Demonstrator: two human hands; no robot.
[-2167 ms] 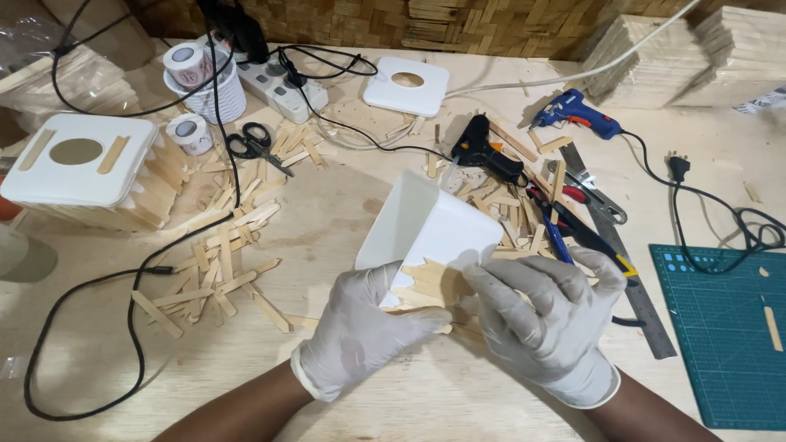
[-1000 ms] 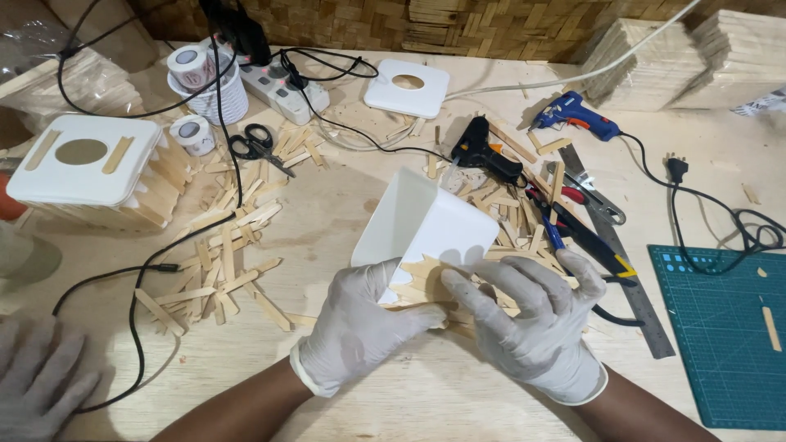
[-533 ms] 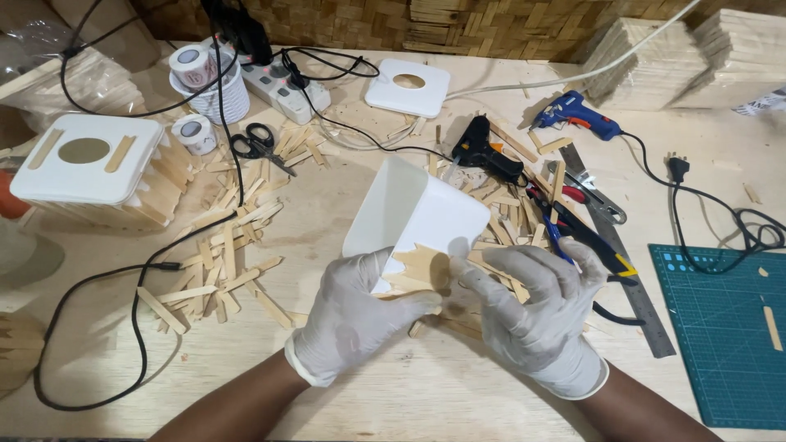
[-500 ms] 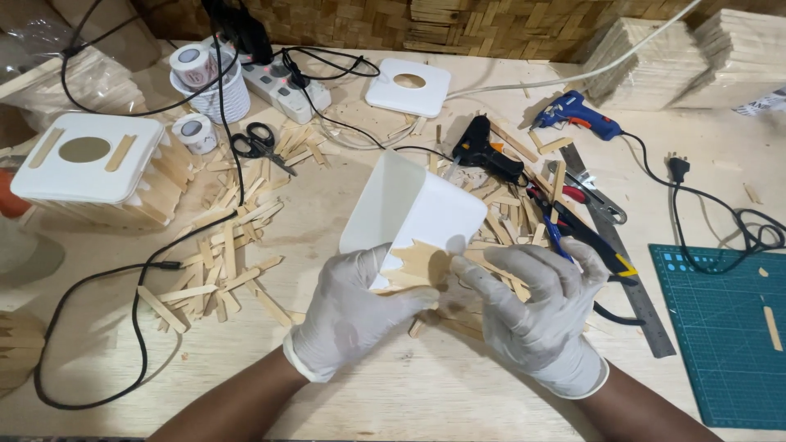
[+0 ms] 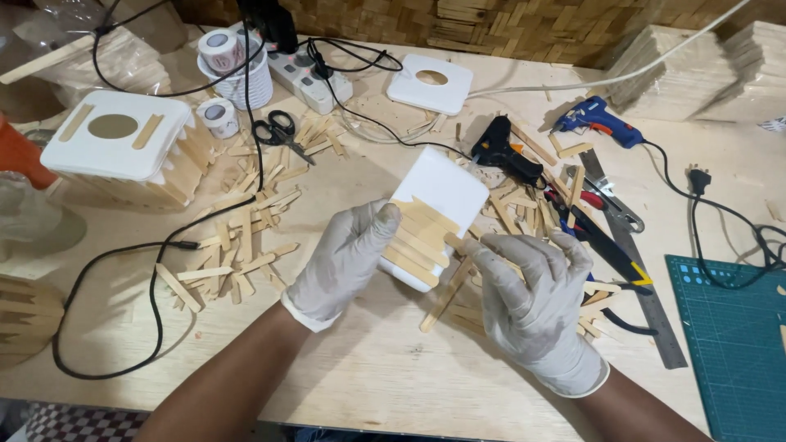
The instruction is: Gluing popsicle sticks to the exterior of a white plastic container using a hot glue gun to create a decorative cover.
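Note:
Both my hands wear pale gloves. My left hand [image 5: 348,262] grips the near left side of a white box [image 5: 438,192] that lies tilted on the table, with several wooden sticks [image 5: 422,233] glued in rows across its near face. My right hand [image 5: 532,295] hovers at the box's right edge with fingers spread, fingertips touching a stick end there. Loose wooden sticks [image 5: 446,295] lie under and between my hands.
A pile of sticks [image 5: 241,245] and a black cable [image 5: 123,262] lie left. A finished stick-covered white box [image 5: 123,160], scissors [image 5: 282,131], tape rolls [image 5: 221,49], power strip [image 5: 311,78], black glue gun [image 5: 503,147], blue glue gun [image 5: 594,119], ruler [image 5: 634,262], green mat [image 5: 733,344].
The white box has been turned and laid flatter, so its stick-covered face now points up. My right hand has opened and shifted to the box's right edge. Another person's gloved hand appeared briefly and left.

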